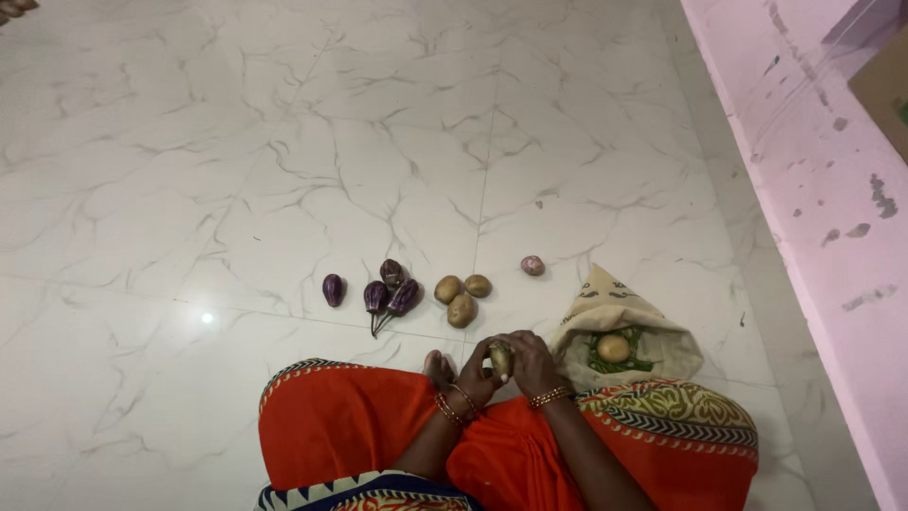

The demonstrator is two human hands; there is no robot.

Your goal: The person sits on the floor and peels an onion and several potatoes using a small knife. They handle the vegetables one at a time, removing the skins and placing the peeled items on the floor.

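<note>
Brown-skinned and small, a potato (500,359) sits clasped between both hands just above the person's lap, close to a bare foot (436,365). Left hand (476,375) curls round its left side with fingers closed on it; right hand (532,363) wraps over the top and right side, fingers likewise closed on it. Gold bangles (454,404) ring both wrists. Orange cloth with patterned borders (340,426) covers the knees below.

Just right of the hands, a beige cloth bag (605,308) lies open on the floor, holding another potato (613,348) on top of green vegetables (632,364). Ahead of the hands, three potatoes (462,298) lie touching in a cluster. Left of them are four small purple brinjals (378,291), one lying slightly apart. A reddish onion (532,266) lies alone beyond the bag. White marble-patterned tiles (284,142) cover the floor; a pink wall (813,189) runs along the right.
</note>
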